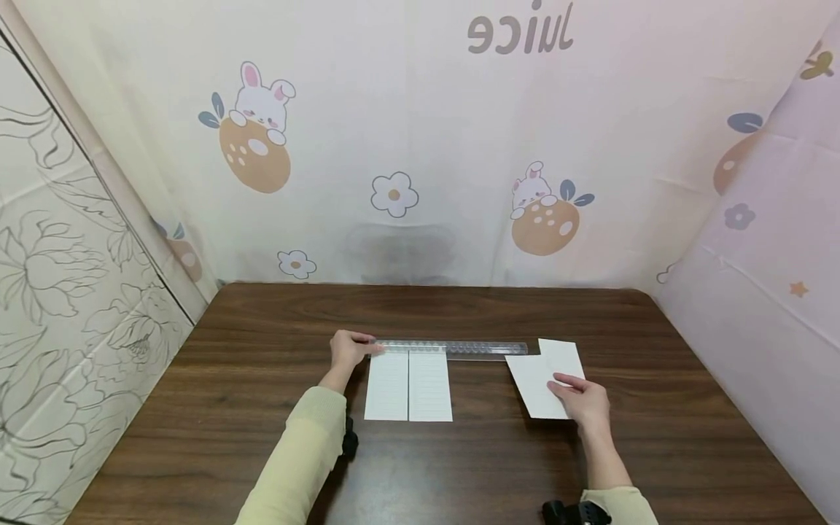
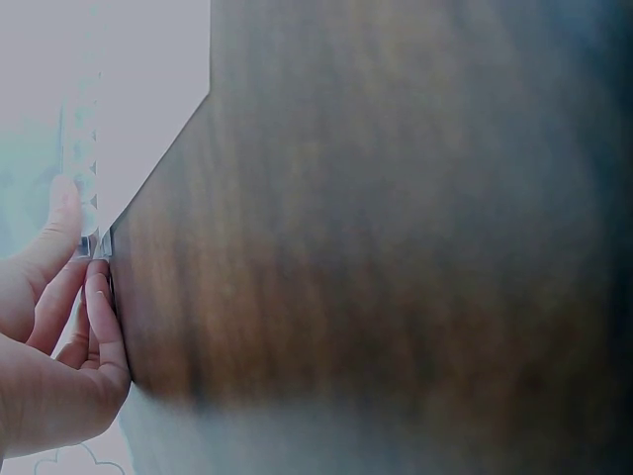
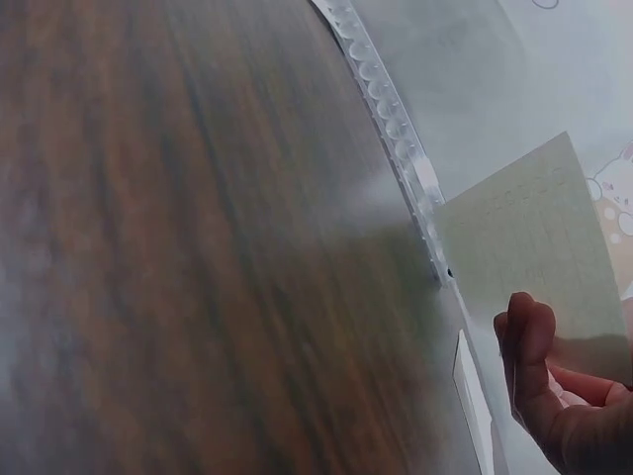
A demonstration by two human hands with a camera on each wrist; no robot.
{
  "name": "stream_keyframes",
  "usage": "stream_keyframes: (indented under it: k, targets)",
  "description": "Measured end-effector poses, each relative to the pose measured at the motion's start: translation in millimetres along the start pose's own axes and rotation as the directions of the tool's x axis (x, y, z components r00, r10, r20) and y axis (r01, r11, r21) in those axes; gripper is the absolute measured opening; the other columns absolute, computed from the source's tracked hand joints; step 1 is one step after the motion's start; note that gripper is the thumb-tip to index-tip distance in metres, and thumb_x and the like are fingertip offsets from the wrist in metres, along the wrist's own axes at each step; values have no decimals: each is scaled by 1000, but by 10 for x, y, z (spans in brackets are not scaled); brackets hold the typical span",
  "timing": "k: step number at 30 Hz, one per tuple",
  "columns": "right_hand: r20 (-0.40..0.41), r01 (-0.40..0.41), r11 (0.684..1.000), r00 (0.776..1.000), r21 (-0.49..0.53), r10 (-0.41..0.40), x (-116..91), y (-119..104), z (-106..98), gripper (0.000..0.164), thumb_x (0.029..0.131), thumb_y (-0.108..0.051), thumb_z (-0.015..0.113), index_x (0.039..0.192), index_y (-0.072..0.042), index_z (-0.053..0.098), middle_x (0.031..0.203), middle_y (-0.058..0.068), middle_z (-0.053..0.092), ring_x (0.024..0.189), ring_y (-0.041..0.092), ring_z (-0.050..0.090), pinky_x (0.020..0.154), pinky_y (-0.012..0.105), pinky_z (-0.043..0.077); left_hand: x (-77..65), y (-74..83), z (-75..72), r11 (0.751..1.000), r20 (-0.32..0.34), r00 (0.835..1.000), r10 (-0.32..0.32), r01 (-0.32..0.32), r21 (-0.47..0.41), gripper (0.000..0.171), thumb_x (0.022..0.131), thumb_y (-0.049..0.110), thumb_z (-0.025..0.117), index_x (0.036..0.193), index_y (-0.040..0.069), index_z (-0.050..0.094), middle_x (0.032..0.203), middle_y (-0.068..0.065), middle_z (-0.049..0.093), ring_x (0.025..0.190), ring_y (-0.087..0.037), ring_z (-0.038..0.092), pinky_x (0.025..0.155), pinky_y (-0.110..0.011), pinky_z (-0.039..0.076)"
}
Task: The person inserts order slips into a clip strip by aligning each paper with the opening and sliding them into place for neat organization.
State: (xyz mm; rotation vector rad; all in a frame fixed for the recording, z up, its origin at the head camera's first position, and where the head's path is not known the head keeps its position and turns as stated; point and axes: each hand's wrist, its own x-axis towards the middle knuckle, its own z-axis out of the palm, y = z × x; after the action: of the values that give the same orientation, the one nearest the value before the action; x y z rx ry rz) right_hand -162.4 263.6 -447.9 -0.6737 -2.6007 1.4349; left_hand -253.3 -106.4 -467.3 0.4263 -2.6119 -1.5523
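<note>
A long clear plastic strip (image 1: 485, 348) with a row of round bumps (image 3: 381, 89) lies across the table. My left hand (image 1: 348, 354) pinches its left end, thumb on one side and fingertips on the other, as the left wrist view shows. Below the strip, two lined white cards (image 1: 386, 386) lie side by side, their top edges at it. My right hand (image 1: 584, 401) holds a white card (image 1: 533, 386) between thumb and fingers, tilted up off the table near the strip's right end. Behind this card another white card (image 1: 561, 355) shows, partly hidden.
The brown wood-grain table (image 1: 459, 474) backs onto a pale curtain (image 1: 446, 146) printed with rabbits and fruit. A white panel with line-drawn flowers (image 1: 52, 277) stands along the left side. Dark wrist devices (image 1: 574, 512) sit at both sleeves.
</note>
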Motion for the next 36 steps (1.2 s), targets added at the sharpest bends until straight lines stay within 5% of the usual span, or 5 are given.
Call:
stream_keyframes:
  k: [5,15,25,29,36]
  targets:
    - [21,10,1000,1000,-14,-10,23,9,46,37,79,-19,66,103,8,62,94,23,63,90,33,56,62,25,41,-9,-13,3,1000,-2,1000,-4,4,-4,23,63,15,81,79,2,72,83,-12,67,92,-28,55,80,-39,45]
    - [50,-16,1000,999,6,16,92,-9,116,38,79,-21,66,104,7,62,108,28,54,95,33,51,68,30,39,-2,-12,6,1000,5,1000,-14,14,-7,23,63,15,81,79,2,72,84,-12,67,94,-29,54,79,-39,45]
    - [28,-3,1000,1000,-14,3,136,-50,165,35,77,-19,67,102,7,63,90,20,65,90,31,55,68,30,38,-8,22,-13,1000,7,1000,-25,25,-8,23,63,15,80,80,2,72,84,-12,66,97,-30,52,81,-40,45]
    - [24,6,1000,1000,5,-6,143,-69,191,35,76,-16,68,100,8,63,83,18,66,75,19,59,63,25,39,17,1,3,999,7,999,-39,39,-9,23,63,16,81,80,2,72,84,-12,66,96,-28,53,81,-39,45]
    - [40,-7,1000,999,27,6,165,-78,240,34,76,-14,68,101,9,63,86,20,64,70,16,57,57,22,41,54,-42,29,1000,-10,1000,-8,8,14,23,58,20,84,72,6,73,75,-9,66,83,-26,57,69,-35,48]
